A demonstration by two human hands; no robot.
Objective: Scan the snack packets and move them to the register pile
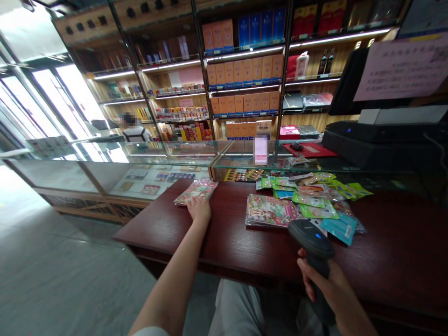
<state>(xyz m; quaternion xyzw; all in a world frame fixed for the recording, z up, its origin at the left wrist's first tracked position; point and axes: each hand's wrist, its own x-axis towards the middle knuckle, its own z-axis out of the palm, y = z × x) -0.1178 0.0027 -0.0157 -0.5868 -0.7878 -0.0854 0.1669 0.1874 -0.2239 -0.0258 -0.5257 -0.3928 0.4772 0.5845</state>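
My left hand (199, 208) reaches to the table's left part. Its fingers lie apart on the near side of a glossy pink picture booklet packet (200, 189). In my right hand (324, 280) is a dark barcode scanner (311, 238) with a blue light, its handle wrapped by my fingers and its head over the table's front part. Just beyond the scanner lies a stack of similar pink booklets (271, 210). Several green snack packets (310, 199) are heaped beside and behind that stack, with a blue packet (341, 227) at the near right of the heap.
A dark red wooden table (224, 238) stands before me. Behind it are glass display counters (164, 161) and lit shelves of orange boxes (245, 71). A monitor (350, 79) with a pink notice stands at right. Another person (136, 133) is at the far left.
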